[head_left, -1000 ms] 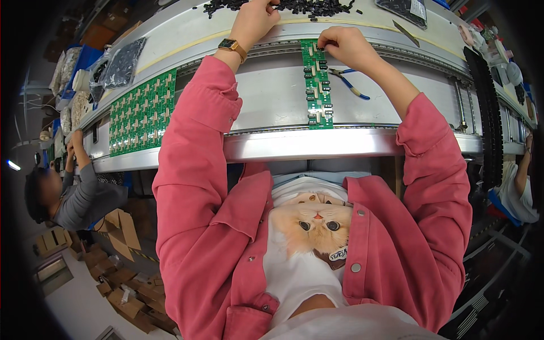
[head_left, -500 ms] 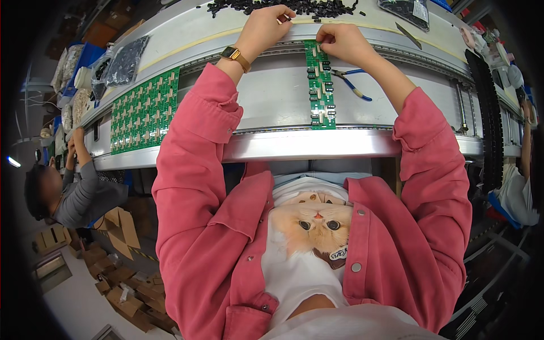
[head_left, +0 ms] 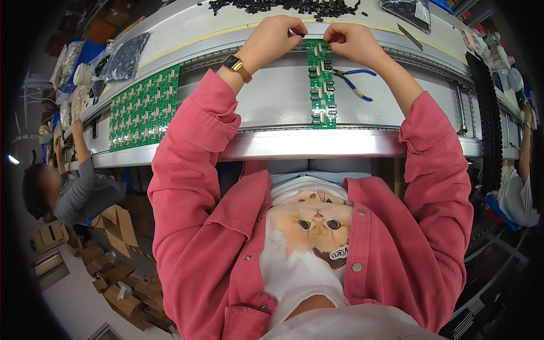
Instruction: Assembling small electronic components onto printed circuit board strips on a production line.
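A narrow green circuit board (head_left: 315,103) lies across the rails in front of me, with black components and pale connectors along it. Just past its far end, my left hand (head_left: 276,41) pinches a small black electronic component (head_left: 293,32), mostly hidden by the fingers. At the board's far right corner is my right hand (head_left: 356,44), its thumb and forefinger closed together; what they hold, if anything, is hidden. Blue-and-yellow-handled pliers (head_left: 358,90) lie right of the board, their tips close to its edge.
Loose black components (head_left: 283,7) are heaped at the far side. A larger green board panel (head_left: 144,110) spans the rails at left. Tweezers (head_left: 410,37) and a bag of dark parts (head_left: 409,12) lie at far right. Another person (head_left: 85,190) works at left.
My left hand has come right and nearer, bringing the small black component to the board's far end. My right hand has shifted slightly right.
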Demonstrator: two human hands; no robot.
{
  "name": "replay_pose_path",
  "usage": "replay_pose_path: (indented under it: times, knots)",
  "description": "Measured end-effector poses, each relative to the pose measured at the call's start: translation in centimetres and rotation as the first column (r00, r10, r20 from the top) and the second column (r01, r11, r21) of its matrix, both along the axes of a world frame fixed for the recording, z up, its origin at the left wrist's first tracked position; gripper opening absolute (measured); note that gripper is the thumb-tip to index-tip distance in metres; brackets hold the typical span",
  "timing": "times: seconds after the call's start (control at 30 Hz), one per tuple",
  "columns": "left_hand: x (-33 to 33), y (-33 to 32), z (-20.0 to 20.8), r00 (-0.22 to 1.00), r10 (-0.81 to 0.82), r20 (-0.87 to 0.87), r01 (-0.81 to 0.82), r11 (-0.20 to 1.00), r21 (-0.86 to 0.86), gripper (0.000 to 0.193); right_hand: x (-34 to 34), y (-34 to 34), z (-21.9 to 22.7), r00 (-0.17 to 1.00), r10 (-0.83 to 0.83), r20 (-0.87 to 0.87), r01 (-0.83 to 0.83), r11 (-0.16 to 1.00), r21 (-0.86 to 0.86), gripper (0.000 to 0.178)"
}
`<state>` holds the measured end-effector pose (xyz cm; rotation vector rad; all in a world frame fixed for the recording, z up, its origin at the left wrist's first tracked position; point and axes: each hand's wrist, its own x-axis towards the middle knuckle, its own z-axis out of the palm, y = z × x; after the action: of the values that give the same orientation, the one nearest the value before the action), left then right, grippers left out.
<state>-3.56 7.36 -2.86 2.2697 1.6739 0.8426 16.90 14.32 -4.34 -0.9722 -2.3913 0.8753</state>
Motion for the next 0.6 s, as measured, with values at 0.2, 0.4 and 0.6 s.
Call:
replay_pose_path:
  times: [0.2,0.4,0.6]
  knots:
    - [0.29,-0.22,0.0,0.999,-0.014,-0.037,0.012,0.999,-0.049,0.013,-0.2,-0.23,-0.05,0.999,0.036,0.007,-0.037,0.995,0.094,0.015]
    - [0.3,-0.36,-0.43,0.999,-0.041,-0.033,0.04,0.999,-0.027,0.014,-0.25,-0.25,-0.33,0.997,0.074,0.003,-0.074,0.986,0.147,0.015]
    - [0.41,-0.57,-0.49,0.999,-0.025,-0.03,0.023,0.998,-0.053,0.013,-0.3,-0.24,-0.25,0.995,0.091,0.051,-0.097,0.987,0.127,0.016]
